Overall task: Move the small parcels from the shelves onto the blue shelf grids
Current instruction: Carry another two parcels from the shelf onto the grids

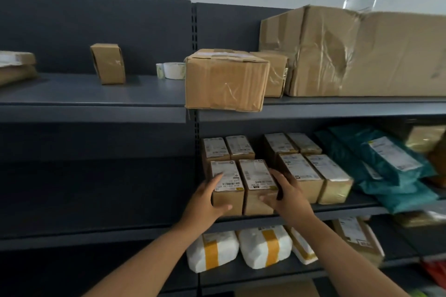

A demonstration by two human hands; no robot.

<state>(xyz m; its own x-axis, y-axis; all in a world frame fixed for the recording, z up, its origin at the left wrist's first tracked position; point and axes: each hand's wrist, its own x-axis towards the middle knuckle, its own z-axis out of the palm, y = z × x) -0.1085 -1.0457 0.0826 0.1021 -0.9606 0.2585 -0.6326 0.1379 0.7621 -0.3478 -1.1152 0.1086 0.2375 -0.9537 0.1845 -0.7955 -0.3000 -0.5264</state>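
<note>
Several small brown parcels with white labels stand in rows on the middle shelf (337,210) of a dark grey rack. At the front left of that group, two parcels stand side by side. My left hand (205,202) grips the left front parcel (226,183) from its left side, thumb across its front face. Against the right side and front of the right front parcel (257,179) presses my right hand (287,194). Together the hands clamp the pair between them. Two more front parcels (313,176) stand just right of my right hand.
Teal mailer bags (386,164) lie at the right of the same shelf. The shelf above holds a mid-sized carton (225,82), a big carton (362,53), tape rolls (172,70) and a small upright box (108,64). White padded parcels (241,248) lie on the shelf below.
</note>
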